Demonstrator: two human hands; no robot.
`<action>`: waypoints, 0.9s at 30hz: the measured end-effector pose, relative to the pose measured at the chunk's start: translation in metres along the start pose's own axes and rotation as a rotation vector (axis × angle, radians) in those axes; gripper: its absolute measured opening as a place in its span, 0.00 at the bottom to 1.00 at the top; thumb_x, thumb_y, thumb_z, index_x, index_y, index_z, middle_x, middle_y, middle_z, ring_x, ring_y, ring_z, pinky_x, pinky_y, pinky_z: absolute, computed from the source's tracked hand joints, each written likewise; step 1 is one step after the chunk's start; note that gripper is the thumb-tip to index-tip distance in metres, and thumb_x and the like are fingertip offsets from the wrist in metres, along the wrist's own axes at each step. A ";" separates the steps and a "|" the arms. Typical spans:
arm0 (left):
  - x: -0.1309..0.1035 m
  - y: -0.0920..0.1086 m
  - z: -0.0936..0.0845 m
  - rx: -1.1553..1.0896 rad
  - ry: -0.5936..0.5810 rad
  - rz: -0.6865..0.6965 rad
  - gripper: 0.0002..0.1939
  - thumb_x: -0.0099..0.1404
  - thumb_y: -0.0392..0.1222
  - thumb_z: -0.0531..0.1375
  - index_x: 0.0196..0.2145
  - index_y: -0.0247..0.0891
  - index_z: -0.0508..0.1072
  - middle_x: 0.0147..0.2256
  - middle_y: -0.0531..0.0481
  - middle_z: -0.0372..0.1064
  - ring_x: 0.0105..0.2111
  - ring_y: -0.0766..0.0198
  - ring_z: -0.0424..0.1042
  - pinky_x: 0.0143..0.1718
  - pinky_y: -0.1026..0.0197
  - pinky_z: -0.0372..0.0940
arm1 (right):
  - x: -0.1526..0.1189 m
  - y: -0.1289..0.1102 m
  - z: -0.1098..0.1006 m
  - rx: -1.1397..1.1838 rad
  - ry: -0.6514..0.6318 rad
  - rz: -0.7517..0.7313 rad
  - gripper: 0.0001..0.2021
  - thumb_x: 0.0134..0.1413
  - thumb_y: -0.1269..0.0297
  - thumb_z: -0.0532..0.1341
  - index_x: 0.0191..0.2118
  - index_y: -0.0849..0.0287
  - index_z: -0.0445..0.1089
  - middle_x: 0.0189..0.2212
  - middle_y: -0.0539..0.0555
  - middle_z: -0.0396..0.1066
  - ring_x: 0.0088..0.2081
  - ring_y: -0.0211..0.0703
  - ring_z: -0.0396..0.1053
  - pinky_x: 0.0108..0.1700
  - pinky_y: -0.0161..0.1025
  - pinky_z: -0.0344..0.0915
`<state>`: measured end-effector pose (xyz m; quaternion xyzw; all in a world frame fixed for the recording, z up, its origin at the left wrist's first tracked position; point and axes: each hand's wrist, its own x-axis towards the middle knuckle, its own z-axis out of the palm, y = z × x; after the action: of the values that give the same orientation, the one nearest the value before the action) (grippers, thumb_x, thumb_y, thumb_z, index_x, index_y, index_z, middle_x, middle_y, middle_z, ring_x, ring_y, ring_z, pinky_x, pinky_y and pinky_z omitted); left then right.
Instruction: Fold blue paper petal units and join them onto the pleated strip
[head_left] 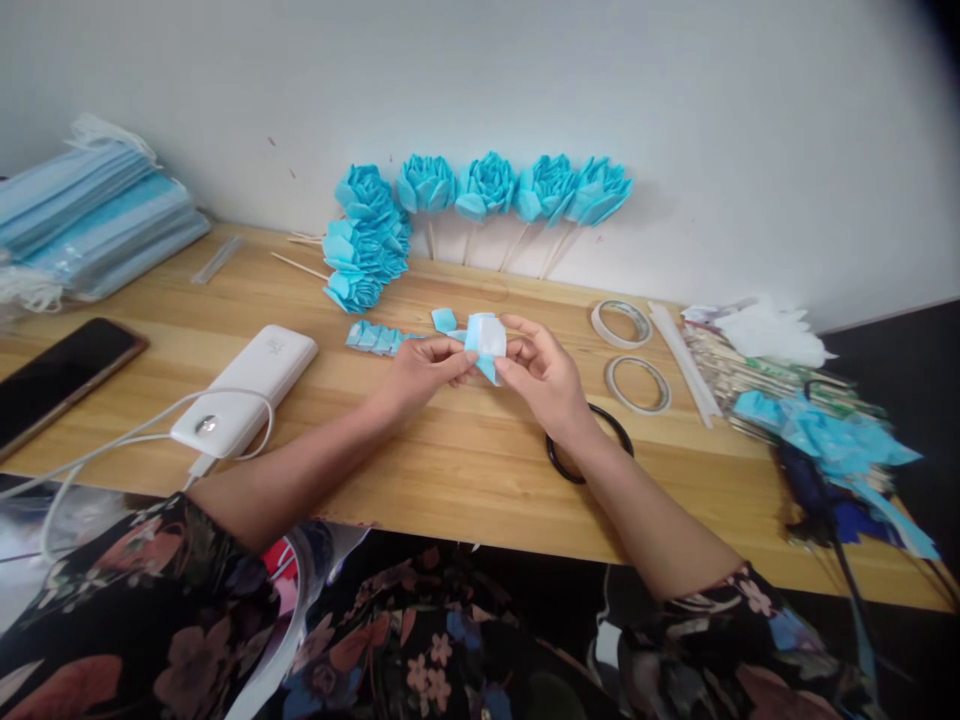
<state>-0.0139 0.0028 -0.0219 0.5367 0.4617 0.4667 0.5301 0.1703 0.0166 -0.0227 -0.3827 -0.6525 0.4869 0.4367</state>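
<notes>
Between my two hands is a small folded petal, pale blue and white, held just above the wooden table. My left hand pinches its lower left side, thumb in front. My right hand grips its right edge between thumb and fingers. Close behind my left hand lies a row of folded blue petals. A loose blue petal piece rests just beyond the held one. Finished blue flowers on thin sticks lean against the wall, and more blue flowers lie stacked to their left.
Two tape rolls and white strips lie right of my hands. A black ring sits under my right wrist. Leftward are a white power bank with cable, a phone and stacked face masks. Blue scraps pile up at right.
</notes>
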 end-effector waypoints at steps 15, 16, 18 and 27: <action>-0.003 0.005 0.003 -0.022 -0.092 0.007 0.16 0.57 0.54 0.66 0.25 0.37 0.75 0.24 0.51 0.70 0.27 0.66 0.66 0.32 0.63 0.64 | -0.001 0.001 0.001 0.005 0.012 0.049 0.26 0.53 0.62 0.64 0.59 0.48 0.61 0.38 0.50 0.74 0.38 0.44 0.74 0.43 0.45 0.74; -0.003 0.005 0.003 -0.024 -0.091 -0.002 0.16 0.57 0.54 0.65 0.24 0.37 0.75 0.24 0.51 0.70 0.27 0.66 0.66 0.32 0.62 0.64 | -0.001 0.001 0.001 0.003 0.016 0.048 0.27 0.53 0.62 0.64 0.59 0.48 0.61 0.39 0.50 0.75 0.39 0.44 0.74 0.44 0.46 0.75; -0.003 0.004 0.002 -0.029 -0.073 -0.006 0.16 0.58 0.53 0.65 0.22 0.37 0.75 0.23 0.51 0.70 0.26 0.66 0.66 0.33 0.62 0.65 | 0.000 0.002 0.000 0.007 0.016 0.046 0.28 0.52 0.62 0.65 0.59 0.48 0.61 0.41 0.51 0.75 0.42 0.45 0.74 0.46 0.46 0.75; -0.004 -0.001 0.003 0.165 -0.112 0.058 0.15 0.59 0.48 0.62 0.20 0.37 0.72 0.19 0.55 0.62 0.21 0.70 0.56 0.24 0.64 0.50 | 0.000 0.000 -0.005 0.033 -0.004 0.163 0.18 0.49 0.55 0.68 0.47 0.52 0.74 0.30 0.46 0.72 0.32 0.39 0.69 0.40 0.41 0.70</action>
<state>-0.0115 -0.0018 -0.0234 0.6169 0.4525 0.4117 0.4952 0.1751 0.0185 -0.0217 -0.4263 -0.6118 0.5324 0.4006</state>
